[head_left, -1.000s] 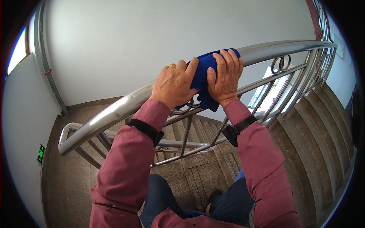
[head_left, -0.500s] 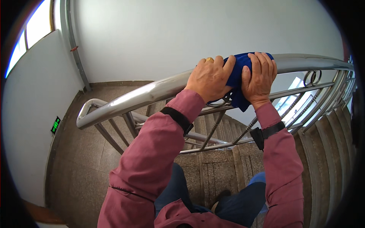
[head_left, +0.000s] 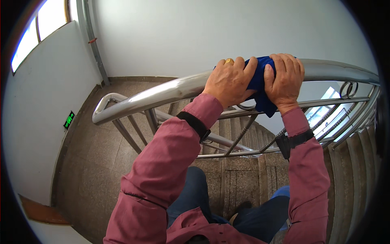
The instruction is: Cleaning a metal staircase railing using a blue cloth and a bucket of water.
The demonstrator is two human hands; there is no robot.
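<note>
A blue cloth (head_left: 262, 77) is draped over the thick metal handrail (head_left: 166, 90), its loose end hanging down on the near side. My left hand (head_left: 230, 80) curls over the rail at the cloth's left part, fingers wrapped over the top and a ring on one finger. Just right of it, my right hand (head_left: 284, 79) grips the cloth against the rail, thumb toward the left hand. Both palms and the cloth under them are hidden. Black straps circle both wrists over the sleeves.
Below the rail run thin balusters (head_left: 241, 134) with ring ornaments (head_left: 348, 90). Stone stairs (head_left: 343, 179) descend at the right, and a landing floor (head_left: 95, 150) spreads at the left. A green lit sign (head_left: 69, 120) is low on the left wall, near a vertical pipe (head_left: 92, 40).
The view has shifted, so the rail and walls appear further right. Both hands stay wrapped over the cloth on the rail; its left edge now shows beyond my left fingers.
</note>
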